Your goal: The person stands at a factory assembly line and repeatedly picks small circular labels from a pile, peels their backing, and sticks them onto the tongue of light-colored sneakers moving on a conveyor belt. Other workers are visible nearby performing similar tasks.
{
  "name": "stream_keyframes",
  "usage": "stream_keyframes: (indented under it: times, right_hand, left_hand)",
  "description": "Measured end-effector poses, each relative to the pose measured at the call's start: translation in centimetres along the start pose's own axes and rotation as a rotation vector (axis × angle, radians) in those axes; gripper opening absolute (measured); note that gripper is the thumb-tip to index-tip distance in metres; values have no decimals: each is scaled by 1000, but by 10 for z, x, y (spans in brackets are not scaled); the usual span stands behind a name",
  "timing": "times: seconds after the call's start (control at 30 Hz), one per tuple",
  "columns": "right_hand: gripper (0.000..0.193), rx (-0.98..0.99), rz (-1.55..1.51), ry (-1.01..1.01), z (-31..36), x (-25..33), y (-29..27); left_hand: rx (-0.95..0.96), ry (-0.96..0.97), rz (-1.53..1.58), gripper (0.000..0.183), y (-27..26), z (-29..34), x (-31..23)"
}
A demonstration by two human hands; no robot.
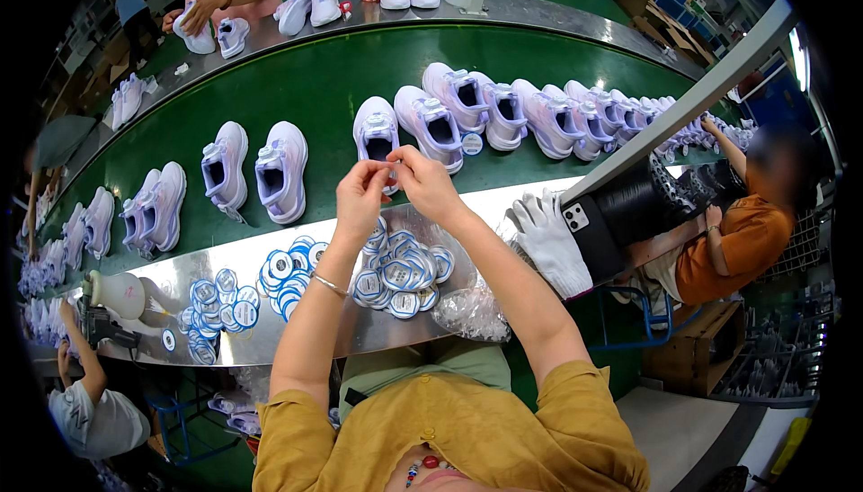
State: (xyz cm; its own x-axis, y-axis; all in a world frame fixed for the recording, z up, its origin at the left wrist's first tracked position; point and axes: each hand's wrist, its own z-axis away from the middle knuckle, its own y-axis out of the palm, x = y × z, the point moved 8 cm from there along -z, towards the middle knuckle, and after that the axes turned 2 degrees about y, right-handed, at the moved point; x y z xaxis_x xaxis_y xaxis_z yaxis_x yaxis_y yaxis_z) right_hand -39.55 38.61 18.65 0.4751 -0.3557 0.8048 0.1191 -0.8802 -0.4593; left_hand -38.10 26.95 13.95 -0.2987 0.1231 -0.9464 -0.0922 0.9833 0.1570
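Observation:
My left hand (361,197) and my right hand (428,186) meet fingertip to fingertip, both pinched closed. Whatever is between the fingers is too small to make out. Just beyond them, on the green conveyor belt (342,69), stands a pale lilac sneaker (375,119), partly covered by my hands. Another sneaker (415,107) is close to its right. Below my wrists, round blue-and-white tags (404,272) lie in a pile on the metal ledge (360,339). Two more heaps of tags, one middle (280,265) and one left (205,290), lie beside my left forearm.
Lilac sneakers (281,173) line the belt on both sides. Crumpled clear plastic (476,308), white gloves (550,236) and a black phone (575,215) lie to the right, under a slanted grey post (692,101). Co-workers sit at right and left; another handles a shoe (195,29) across the belt.

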Motion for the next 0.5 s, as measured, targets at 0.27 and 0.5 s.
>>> stream_keyframes:
  times: [0.27,0.5]
  right_hand:
    - [14,-20,-320,230,0,-41,-3]
    - [16,-11,-367,154,0,-39,12]
  left_hand:
    - [-2,-77,-103,8,-6,-1,13]
    - [-21,-91,-112,8,-15,-1,14]
